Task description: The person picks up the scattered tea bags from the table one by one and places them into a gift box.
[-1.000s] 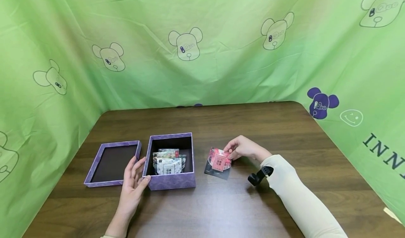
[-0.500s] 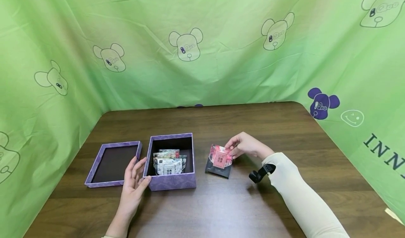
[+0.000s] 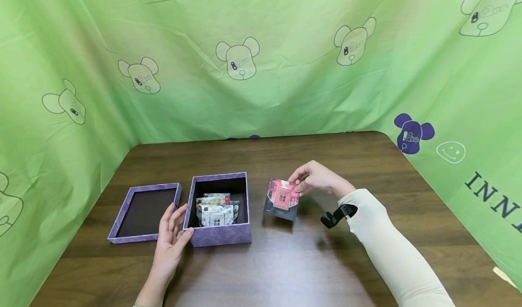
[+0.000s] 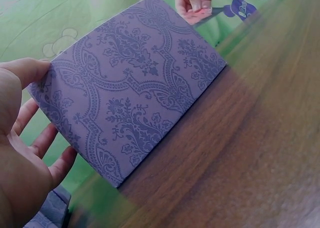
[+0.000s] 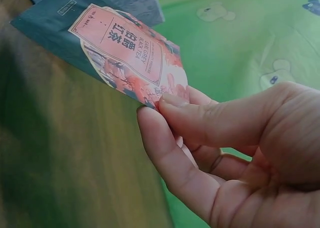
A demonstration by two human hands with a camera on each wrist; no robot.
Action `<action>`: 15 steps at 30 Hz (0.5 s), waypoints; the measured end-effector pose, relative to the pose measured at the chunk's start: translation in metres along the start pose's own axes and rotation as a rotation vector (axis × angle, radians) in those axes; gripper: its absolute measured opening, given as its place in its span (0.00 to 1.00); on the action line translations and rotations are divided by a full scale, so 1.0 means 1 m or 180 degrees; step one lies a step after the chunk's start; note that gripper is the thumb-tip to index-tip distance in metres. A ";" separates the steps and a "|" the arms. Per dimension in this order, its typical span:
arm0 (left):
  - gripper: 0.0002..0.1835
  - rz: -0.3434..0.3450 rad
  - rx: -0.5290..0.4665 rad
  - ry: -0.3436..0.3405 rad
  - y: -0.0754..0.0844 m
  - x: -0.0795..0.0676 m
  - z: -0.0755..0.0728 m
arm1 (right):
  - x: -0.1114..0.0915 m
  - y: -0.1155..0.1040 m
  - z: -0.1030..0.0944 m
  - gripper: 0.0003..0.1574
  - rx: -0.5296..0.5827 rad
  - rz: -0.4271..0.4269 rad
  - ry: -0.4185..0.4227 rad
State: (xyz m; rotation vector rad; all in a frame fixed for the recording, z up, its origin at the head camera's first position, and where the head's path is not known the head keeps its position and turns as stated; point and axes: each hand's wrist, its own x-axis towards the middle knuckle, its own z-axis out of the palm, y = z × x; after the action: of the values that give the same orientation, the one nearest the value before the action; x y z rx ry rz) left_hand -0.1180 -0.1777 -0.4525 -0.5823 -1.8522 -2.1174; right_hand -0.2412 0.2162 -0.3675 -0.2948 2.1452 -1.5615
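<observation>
My right hand (image 3: 320, 179) pinches a pink and dark tea sachet (image 3: 280, 199) by its right edge, between thumb and fingers, just above the table. In the right wrist view the tea sachet (image 5: 120, 50) has a pink label reading Earl Grey black tea. My left hand (image 3: 171, 239) holds the purple patterned box (image 3: 222, 234) at its near left corner. The left wrist view has the thumb (image 4: 30, 70) on the top corner of the box (image 4: 130, 83), with other fingertips along its left side. Inside the open-topped box stand several tea sachets (image 3: 216, 214).
Left of the box, the purple lid (image 3: 144, 211) lies with its dark inside up. Everything rests on a brown wooden table (image 3: 261, 270). A green printed cloth (image 3: 277, 71) surrounds its back and sides. A black camera (image 3: 336, 216) is strapped to my right wrist.
The right hand has raised the tea sachet off the table, its lower edge leaving last. The left hand and the box have stayed in place.
</observation>
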 end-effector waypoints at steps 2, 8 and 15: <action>0.41 0.0014 -0.0008 -0.0003 0.000 0.000 0.000 | 0.000 -0.005 -0.002 0.19 -0.0030 -0.0025 0.0013; 0.41 0.0047 -0.0050 -0.0004 0.001 0.000 0.000 | 0.000 -0.023 -0.004 0.19 -0.0150 -0.0126 0.0055; 0.42 0.0053 -0.0062 -0.0013 0.000 0.000 0.000 | 0.003 -0.041 -0.001 0.19 -0.0275 -0.0261 0.0066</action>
State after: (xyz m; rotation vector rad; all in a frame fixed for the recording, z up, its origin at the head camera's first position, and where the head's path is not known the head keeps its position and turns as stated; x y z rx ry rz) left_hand -0.1175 -0.1774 -0.4524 -0.6048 -1.8245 -2.1273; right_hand -0.2484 0.2020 -0.3299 -0.4015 2.2466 -1.5246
